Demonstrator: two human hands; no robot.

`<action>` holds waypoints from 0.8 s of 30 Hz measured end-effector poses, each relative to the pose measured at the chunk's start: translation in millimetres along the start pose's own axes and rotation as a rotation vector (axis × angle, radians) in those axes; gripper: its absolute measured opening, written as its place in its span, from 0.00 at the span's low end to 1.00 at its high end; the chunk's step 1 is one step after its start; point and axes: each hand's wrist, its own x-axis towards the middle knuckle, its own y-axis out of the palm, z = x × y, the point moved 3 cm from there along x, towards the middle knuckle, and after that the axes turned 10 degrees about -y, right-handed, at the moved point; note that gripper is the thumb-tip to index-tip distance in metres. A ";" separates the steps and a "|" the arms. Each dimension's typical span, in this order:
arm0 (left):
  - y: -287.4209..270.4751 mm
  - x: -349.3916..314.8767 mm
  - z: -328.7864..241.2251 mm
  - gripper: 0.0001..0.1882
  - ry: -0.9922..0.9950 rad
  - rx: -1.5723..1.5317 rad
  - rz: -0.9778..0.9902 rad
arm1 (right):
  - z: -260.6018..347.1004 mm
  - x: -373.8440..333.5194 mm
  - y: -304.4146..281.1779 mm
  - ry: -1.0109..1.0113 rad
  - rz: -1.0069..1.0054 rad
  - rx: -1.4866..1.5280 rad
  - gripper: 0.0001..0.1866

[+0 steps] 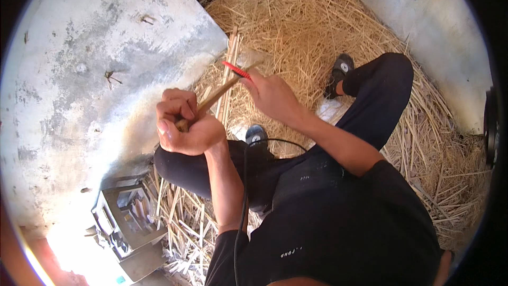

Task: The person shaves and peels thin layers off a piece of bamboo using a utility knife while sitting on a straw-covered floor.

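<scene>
My left hand (188, 126) is closed around the lower end of a flat brown strip of wood or bamboo (216, 96). The strip slants up and to the right, in front of my body. My right hand (272, 98) grips a slim tool with a red and black body (236, 69), which crosses the strip near its upper end. Fingers hide much of this tool, and its exact kind does not show. Beyond the strip, several long pale split sticks (228, 53) lie together on the straw.
Straw and shavings (296, 16) cover the floor, with more split pieces (190, 233) at lower left. A grey open box (132, 217) holding loose items stands by the stained wall (69, 74). A black cable (244, 196) hangs before me. My shoes (343, 66) rest in the straw.
</scene>
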 end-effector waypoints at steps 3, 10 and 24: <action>-2.0 1.4 0.7 0.22 0.012 -0.028 -0.010 | 4.0 -5.4 1.9 -0.134 -0.027 0.053 0.15; 2.3 -6.3 0.2 0.22 -0.001 -0.074 0.020 | -59.1 -23.7 24.2 0.181 0.201 -0.142 0.17; 3.8 -4.5 1.2 0.23 0.018 -0.073 0.029 | -28.6 -2.4 1.2 0.229 0.142 -0.033 0.18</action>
